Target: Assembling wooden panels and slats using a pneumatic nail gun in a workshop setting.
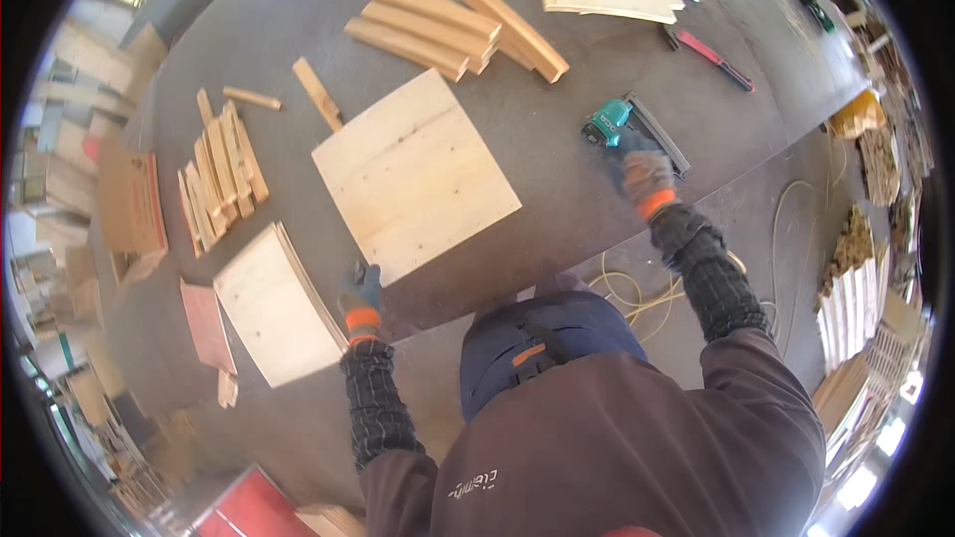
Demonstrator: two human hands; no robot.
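Dark workshop surface point(557, 139) carries a square plywood panel point(415, 175) at centre, thick wood blocks point(453, 28) stacked beyond it, thin slats point(221, 174) to its left, and a stack of plywood sheets point(274, 303) at the near edge. My left hand point(360, 290), gloved, rests at that near edge between panel and sheet stack, and I cannot tell whether it is open or closed. My right hand point(645, 174), gloved too, is closed around the teal nail gun point(622, 126) lying on the surface right of the panel; a red-handled tool point(711, 57) lies farther back.

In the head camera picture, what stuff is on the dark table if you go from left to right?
Small wood sticks → stack of thin boards → left hand → big square board → teal nail gun with the right hand on it → red-handled tool.
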